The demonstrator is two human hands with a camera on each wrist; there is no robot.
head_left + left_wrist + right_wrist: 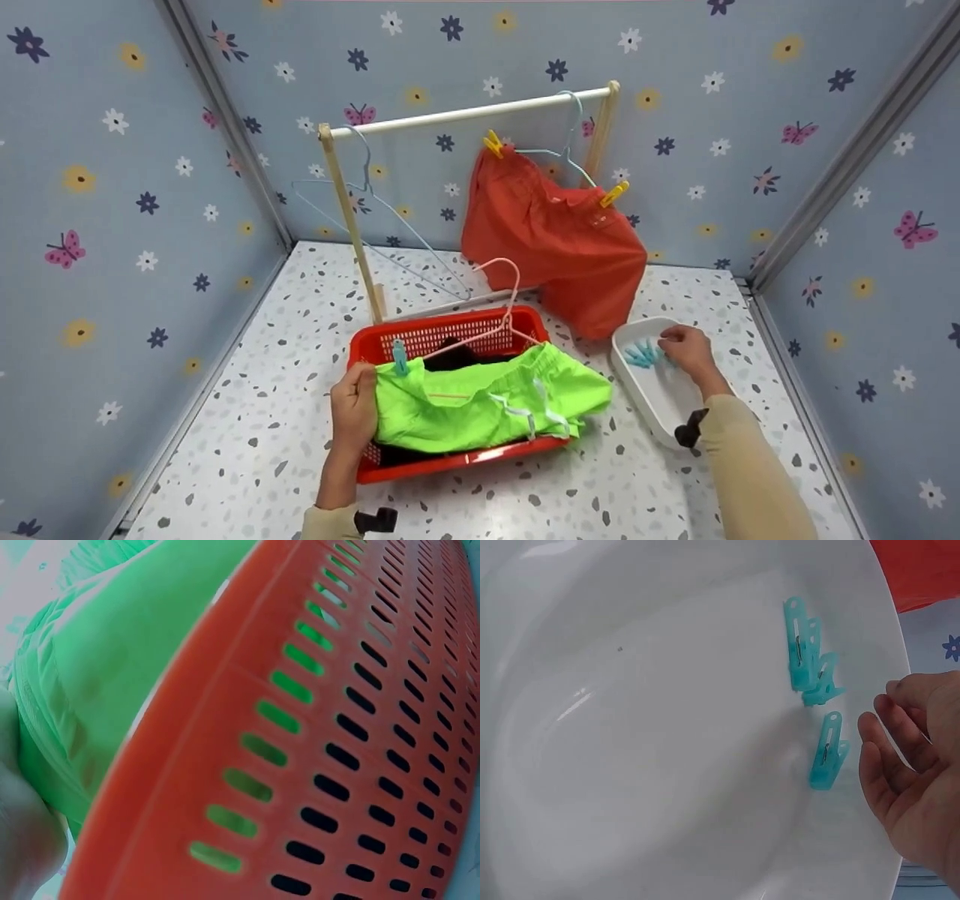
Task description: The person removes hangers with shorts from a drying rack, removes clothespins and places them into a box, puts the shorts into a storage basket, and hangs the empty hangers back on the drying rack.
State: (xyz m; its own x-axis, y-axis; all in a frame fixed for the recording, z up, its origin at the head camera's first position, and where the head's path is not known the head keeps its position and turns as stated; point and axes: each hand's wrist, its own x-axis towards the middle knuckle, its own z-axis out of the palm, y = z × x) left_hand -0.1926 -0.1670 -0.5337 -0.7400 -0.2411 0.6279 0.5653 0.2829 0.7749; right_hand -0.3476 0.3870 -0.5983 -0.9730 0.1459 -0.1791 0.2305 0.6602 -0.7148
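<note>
Left hand (354,401) pinches green shorts (465,412), draped over basket (361,346). Right hand (688,352) loosely bent at tray (679,401), nothing seen in it, beside spare clips (826,754). Best take one by its tails; keep waistband against hanger (509,321). Mind tray rim; counter (619,469) shows between, room to cross.

Rack (480,111) behind basket (480,457); tray (671,397) at right, clothespins (641,354) inside.

The shorts (465,427) were neon green with white drawstrings (553,415), the basket (480,456) red, the tray (667,727) white, its clips (826,757) turquoise; grey flecks speckled the white worktop (555,495), flowers the blue wall (517,45).
</note>
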